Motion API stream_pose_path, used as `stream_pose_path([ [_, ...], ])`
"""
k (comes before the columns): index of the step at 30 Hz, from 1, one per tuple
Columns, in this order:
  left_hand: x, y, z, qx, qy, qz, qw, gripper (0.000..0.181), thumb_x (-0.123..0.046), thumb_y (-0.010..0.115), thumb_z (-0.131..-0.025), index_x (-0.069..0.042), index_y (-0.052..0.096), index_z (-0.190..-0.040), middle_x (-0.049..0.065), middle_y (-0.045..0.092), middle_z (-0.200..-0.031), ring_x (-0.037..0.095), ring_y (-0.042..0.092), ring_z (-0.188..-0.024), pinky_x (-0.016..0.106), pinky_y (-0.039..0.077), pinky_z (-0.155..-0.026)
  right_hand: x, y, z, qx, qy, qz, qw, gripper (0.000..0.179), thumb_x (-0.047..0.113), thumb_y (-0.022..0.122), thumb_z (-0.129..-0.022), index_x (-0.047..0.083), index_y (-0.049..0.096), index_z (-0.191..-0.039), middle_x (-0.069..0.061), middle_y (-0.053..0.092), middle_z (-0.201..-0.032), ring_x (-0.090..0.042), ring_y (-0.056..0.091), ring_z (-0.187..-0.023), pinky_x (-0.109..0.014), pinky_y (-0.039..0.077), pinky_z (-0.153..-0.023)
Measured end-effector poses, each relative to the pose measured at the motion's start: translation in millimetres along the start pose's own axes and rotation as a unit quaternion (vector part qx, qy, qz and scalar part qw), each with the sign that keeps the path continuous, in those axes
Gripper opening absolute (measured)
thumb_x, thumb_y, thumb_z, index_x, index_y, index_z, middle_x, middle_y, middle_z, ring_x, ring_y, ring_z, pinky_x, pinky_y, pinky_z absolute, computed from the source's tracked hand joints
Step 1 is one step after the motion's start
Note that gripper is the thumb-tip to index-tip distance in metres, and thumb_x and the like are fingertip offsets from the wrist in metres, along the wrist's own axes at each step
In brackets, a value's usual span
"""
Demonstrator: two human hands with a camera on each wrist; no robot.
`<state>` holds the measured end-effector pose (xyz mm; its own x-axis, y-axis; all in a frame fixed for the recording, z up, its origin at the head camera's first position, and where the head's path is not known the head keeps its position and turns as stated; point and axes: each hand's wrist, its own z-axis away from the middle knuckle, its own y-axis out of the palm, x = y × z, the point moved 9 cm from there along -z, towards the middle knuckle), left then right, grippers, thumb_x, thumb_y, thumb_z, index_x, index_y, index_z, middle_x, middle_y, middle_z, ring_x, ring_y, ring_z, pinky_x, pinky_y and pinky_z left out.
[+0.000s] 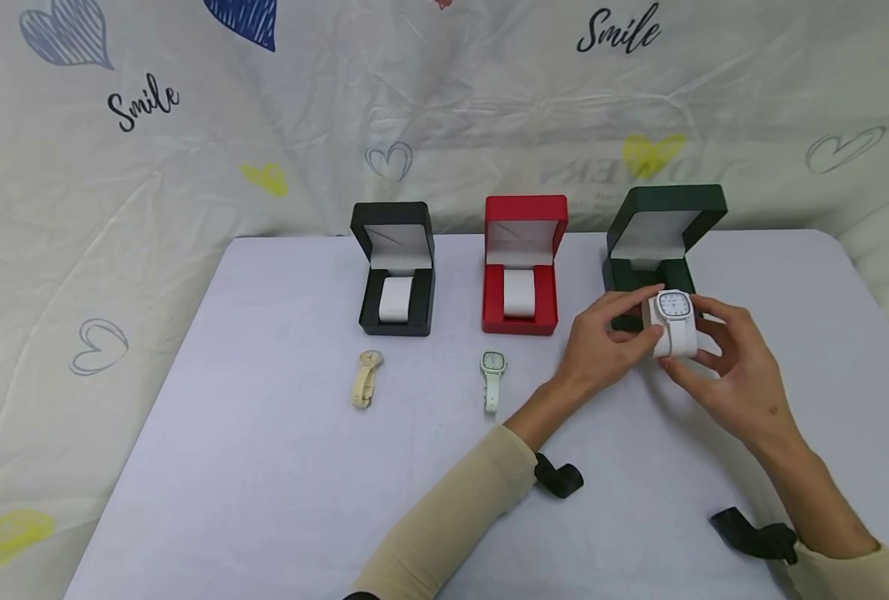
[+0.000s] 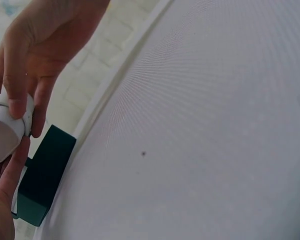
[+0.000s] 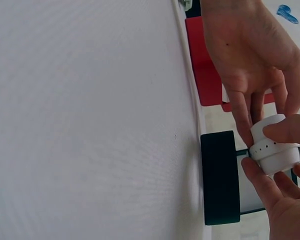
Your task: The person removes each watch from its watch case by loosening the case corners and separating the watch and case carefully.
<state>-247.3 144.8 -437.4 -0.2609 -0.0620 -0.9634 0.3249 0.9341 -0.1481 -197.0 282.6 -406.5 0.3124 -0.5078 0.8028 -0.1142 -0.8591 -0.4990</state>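
Both hands hold a white watch cushion (image 1: 660,342) with a white square-faced watch (image 1: 674,305) strapped round it, above the front of an open green watch box (image 1: 669,202). My left hand (image 1: 601,342) grips the cushion's left side between thumb and fingers. On its right side, my right hand (image 1: 747,379) holds it with thumb and fingers spread round the end. The dial faces up toward the head camera. In the right wrist view, the strap (image 3: 262,149) shows its row of holes. The green box's interior is partly hidden behind the hands and cushion.
An open black watch box (image 1: 422,308) and an open red watch box (image 1: 492,312) stand to the left, each with a white cushion inside. Before them lie a beige watch (image 1: 364,385) and a pale green watch (image 1: 492,387). A patterned sheet (image 1: 459,100) hangs behind the table.
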Motion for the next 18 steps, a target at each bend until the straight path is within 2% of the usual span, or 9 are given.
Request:
stream_pose_path([
  [4,0.8,0.2,0.6,-0.002,-0.003,0.001,1.0,0.049,-0.015,0.067,-0.101,-0.025,0.059,-0.149,0.003,0.061,-0.137,-0.006,0.055,-0.119,0.009,0.056,-0.087,-0.6,0.5,1.1,0.0,0.003,0.006,1.0,0.099,-0.03,0.077,-0.068,0.004,0.043,-0.154,0.026,0.042,-0.14,0.014,0.05,-0.125,0.002,0.045,-0.089],
  [11,2.2,0.9,0.2,-0.003,-0.003,0.008,1.0,0.049,-0.012,0.067,-0.101,-0.023,0.06,-0.148,0.004,0.061,-0.136,-0.004,0.056,-0.116,0.01,0.056,-0.087,-1.4,0.5,1.5,0.003,0.001,0.004,1.0,0.1,-0.03,0.076,-0.067,0.006,0.044,-0.154,0.019,0.045,-0.139,0.014,0.05,-0.125,0.002,0.045,-0.089],
  [18,2.5,0.8,1.3,-0.001,-0.001,0.008,1.0,0.049,-0.01,0.065,-0.101,-0.022,0.06,-0.148,0.004,0.062,-0.137,-0.004,0.056,-0.115,0.01,0.057,-0.086,-3.9,1.1,1.4,0.005,0.002,0.01,0.9999,0.099,-0.03,0.077,-0.067,0.006,0.044,-0.154,0.022,0.044,-0.143,0.016,0.048,-0.126,0.003,0.044,-0.089],
])
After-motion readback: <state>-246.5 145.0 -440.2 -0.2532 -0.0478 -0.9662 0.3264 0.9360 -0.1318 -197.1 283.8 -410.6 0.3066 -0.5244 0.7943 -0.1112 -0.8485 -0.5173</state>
